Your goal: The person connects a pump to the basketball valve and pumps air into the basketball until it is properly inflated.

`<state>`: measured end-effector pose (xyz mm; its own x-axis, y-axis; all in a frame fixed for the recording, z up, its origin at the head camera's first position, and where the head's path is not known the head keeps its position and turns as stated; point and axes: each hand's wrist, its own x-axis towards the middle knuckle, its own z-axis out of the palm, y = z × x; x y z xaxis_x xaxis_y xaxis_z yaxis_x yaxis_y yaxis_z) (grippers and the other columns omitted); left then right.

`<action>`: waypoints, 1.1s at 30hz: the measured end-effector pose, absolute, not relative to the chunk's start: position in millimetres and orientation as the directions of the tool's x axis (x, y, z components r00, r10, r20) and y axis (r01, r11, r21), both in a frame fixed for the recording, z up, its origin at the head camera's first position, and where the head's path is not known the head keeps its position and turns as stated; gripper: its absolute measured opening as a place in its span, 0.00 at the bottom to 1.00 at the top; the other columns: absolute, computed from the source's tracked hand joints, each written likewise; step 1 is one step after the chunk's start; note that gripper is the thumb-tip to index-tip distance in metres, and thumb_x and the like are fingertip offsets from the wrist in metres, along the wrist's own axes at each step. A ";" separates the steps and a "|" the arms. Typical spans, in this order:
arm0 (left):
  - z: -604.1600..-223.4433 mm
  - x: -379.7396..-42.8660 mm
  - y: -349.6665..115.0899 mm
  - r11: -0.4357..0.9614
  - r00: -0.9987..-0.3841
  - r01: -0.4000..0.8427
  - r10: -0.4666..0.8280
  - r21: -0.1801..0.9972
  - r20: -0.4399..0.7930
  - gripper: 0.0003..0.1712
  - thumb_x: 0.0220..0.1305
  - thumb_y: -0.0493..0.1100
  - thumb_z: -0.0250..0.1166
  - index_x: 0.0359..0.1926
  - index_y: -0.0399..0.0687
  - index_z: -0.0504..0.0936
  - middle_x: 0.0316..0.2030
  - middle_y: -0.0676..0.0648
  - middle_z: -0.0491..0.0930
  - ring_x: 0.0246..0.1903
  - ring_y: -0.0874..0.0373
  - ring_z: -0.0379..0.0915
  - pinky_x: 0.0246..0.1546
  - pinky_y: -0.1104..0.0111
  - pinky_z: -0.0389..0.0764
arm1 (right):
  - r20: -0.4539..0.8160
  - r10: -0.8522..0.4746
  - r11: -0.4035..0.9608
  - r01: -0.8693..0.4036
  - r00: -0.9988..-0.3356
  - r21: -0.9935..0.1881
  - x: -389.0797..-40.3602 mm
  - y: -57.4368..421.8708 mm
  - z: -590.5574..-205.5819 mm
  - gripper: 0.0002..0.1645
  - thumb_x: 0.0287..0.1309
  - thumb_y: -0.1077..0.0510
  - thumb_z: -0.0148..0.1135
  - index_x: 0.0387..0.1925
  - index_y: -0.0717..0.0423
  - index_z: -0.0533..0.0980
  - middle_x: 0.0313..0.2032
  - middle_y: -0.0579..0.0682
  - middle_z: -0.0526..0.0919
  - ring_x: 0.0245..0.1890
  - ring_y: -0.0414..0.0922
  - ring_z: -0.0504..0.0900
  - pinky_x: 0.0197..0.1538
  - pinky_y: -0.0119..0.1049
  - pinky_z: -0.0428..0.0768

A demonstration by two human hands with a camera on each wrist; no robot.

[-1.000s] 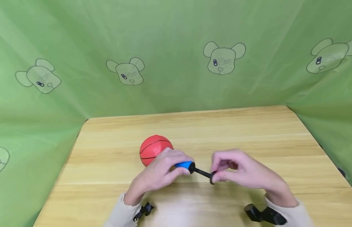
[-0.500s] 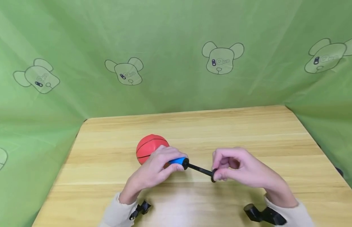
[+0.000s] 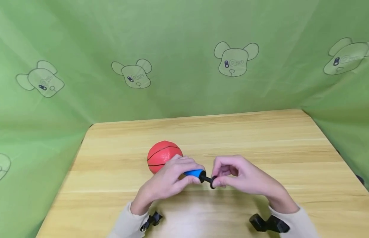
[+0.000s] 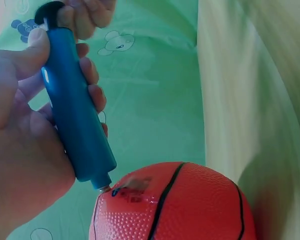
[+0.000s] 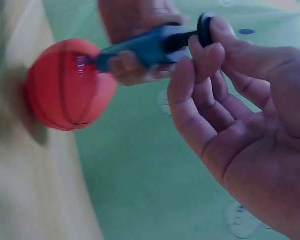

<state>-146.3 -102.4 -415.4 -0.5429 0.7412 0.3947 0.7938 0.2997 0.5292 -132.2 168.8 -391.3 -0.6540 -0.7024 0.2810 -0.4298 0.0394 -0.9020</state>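
Where the pale sleeves [image 3: 128, 223] enter at the near side, black wrist mounts [image 3: 267, 224] sit beside the cuffs. The left hand [image 3: 169, 178] has its grip clamped around the barrel of the blue pump [image 4: 77, 110], presumably to steady the body. The right hand [image 3: 246, 175] has its grip together, thumb and fingers pinching the black handle [image 3: 213, 182]; this hold appears suited to a straight stroke along the rod [image 3: 206, 178], of which a short length is exposed. Barrel and rod share one line, with the nozzle end directed at the red ball [image 3: 160, 156]. At that end, the left wrist view shows a small tip [image 4: 105, 189] meeting the ball; insertion depth cannot be told.

The ball rests on the worktop [image 3: 246, 138], beyond the left hand and well inside the left and far edges. To the right of the right hand, wood surface extends to the right edge, apparently leaving ample stroke room. Beyond the far edge rises green cloth [image 3: 184, 96].
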 end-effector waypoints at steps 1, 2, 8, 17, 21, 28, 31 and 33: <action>-415.2 -147.4 -104.0 0.293 -0.544 0.790 0.739 0.538 0.397 0.10 0.76 0.52 0.60 0.51 0.58 0.83 0.39 0.64 0.77 0.43 0.70 0.72 0.52 0.66 0.67 | 0.291 -0.703 0.025 -0.432 -0.649 -0.902 -130.5 172.8 -387.6 0.12 0.62 0.70 0.68 0.37 0.49 0.78 0.29 0.45 0.84 0.25 0.42 0.81 0.28 0.35 0.79; -415.0 -148.4 -106.1 0.291 -0.552 0.783 0.732 0.550 0.399 0.10 0.76 0.51 0.61 0.51 0.58 0.83 0.39 0.64 0.78 0.43 0.70 0.72 0.52 0.66 0.67 | 0.319 -0.705 -0.008 -0.443 -0.633 -0.897 -129.0 177.2 -384.2 0.15 0.60 0.73 0.67 0.37 0.50 0.78 0.29 0.46 0.83 0.25 0.42 0.80 0.27 0.35 0.79; -411.3 -154.3 -117.2 0.306 -0.594 0.759 0.688 0.574 0.418 0.10 0.74 0.48 0.63 0.52 0.55 0.83 0.36 0.63 0.78 0.41 0.67 0.71 0.51 0.62 0.67 | 0.517 -0.689 -0.240 -0.513 -0.509 -0.824 -124.7 200.2 -373.6 0.23 0.48 0.85 0.64 0.40 0.61 0.75 0.31 0.53 0.76 0.23 0.44 0.76 0.22 0.35 0.76; -412.2 -147.5 -107.5 0.332 -0.575 0.789 0.697 0.517 0.430 0.11 0.74 0.49 0.63 0.52 0.53 0.84 0.38 0.61 0.79 0.41 0.68 0.73 0.51 0.63 0.66 | 0.286 -0.701 0.011 -0.411 -0.653 -0.911 -126.6 180.8 -380.8 0.15 0.60 0.73 0.67 0.36 0.50 0.78 0.28 0.47 0.83 0.24 0.45 0.80 0.26 0.34 0.78; -414.8 -142.2 -97.8 0.315 -0.542 0.810 0.724 0.495 0.427 0.11 0.75 0.50 0.61 0.51 0.52 0.84 0.37 0.60 0.79 0.41 0.68 0.73 0.51 0.66 0.66 | 0.274 -0.716 0.039 -0.429 -0.642 -0.903 -132.4 168.0 -391.6 0.10 0.64 0.68 0.67 0.37 0.49 0.78 0.28 0.46 0.84 0.24 0.44 0.81 0.27 0.35 0.78; -414.5 -143.7 -97.2 0.338 -0.544 0.814 0.730 0.473 0.414 0.11 0.75 0.52 0.62 0.48 0.55 0.84 0.38 0.61 0.79 0.42 0.69 0.73 0.51 0.66 0.65 | 0.302 -0.700 0.047 -0.463 -0.647 -0.885 -136.8 162.6 -397.2 0.09 0.63 0.68 0.68 0.38 0.51 0.78 0.29 0.45 0.84 0.25 0.41 0.81 0.26 0.34 0.77; -414.3 -145.7 -100.1 0.309 -0.531 0.809 0.749 0.501 0.396 0.11 0.74 0.52 0.62 0.50 0.54 0.84 0.39 0.61 0.79 0.41 0.70 0.71 0.50 0.66 0.66 | 0.291 -0.706 0.066 -0.469 -0.645 -0.881 -133.6 164.1 -393.0 0.10 0.63 0.67 0.69 0.38 0.49 0.79 0.28 0.45 0.84 0.25 0.42 0.81 0.27 0.34 0.76; -414.3 -147.4 -103.5 0.295 -0.530 0.801 0.754 0.521 0.387 0.12 0.75 0.52 0.62 0.51 0.55 0.84 0.40 0.61 0.79 0.41 0.70 0.71 0.51 0.66 0.67 | 0.292 -0.709 0.073 -0.479 -0.642 -0.875 -129.6 168.0 -387.3 0.12 0.62 0.68 0.69 0.38 0.47 0.78 0.29 0.44 0.83 0.26 0.41 0.82 0.27 0.34 0.76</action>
